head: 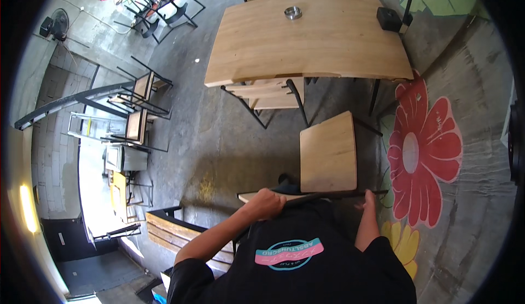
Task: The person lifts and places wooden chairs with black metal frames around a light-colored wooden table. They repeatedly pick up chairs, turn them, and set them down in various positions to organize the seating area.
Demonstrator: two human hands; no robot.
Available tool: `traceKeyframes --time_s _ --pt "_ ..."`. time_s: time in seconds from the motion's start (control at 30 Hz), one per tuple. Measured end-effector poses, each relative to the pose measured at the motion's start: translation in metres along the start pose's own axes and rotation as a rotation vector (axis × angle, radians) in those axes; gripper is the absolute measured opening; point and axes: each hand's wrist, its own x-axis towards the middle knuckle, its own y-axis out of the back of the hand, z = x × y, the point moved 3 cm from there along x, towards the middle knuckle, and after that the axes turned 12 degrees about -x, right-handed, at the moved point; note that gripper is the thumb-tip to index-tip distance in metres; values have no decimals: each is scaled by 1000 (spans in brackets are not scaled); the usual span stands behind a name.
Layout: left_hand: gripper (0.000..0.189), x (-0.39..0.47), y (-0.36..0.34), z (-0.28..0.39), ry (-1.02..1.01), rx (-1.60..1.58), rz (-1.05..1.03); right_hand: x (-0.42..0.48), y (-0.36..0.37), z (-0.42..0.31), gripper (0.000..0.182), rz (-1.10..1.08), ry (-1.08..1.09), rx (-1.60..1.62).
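A chair with a pale wooden seat (pixel 328 156) and a black metal frame is tilted in front of my body. My left hand (pixel 266 203) is closed around the chair's dark frame, beside a narrow pale wooden board (pixel 246 197). At the other end of the dark bar, close to the wall, my right hand (pixel 366 201) touches or lies just beside it; its fingers are blurred and partly hidden, so its grip cannot be told. My black printed T-shirt (pixel 287 254) covers the lower part of the view.
Ahead stands a wooden table (pixel 311 37) with a metal ashtray (pixel 293 13) and a black box (pixel 389 19). Another chair (pixel 270 95) is at its near edge. A slatted wooden bench (pixel 176 230) is at left; a flower-painted wall (pixel 475 140) is at right. Stacked chairs (pixel 164 8) stand farther off.
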Motion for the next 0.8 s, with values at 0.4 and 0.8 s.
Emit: traceKeyframes --time_s 0.4,0.8 --pt "21 45 9 9 -20 50 36 -316 -126 -56 41 -1117 1678 -1203" --pt "19 55 -3 14 -50 -4 121 -290 -121 -42 33 -1001 1699 -1295"
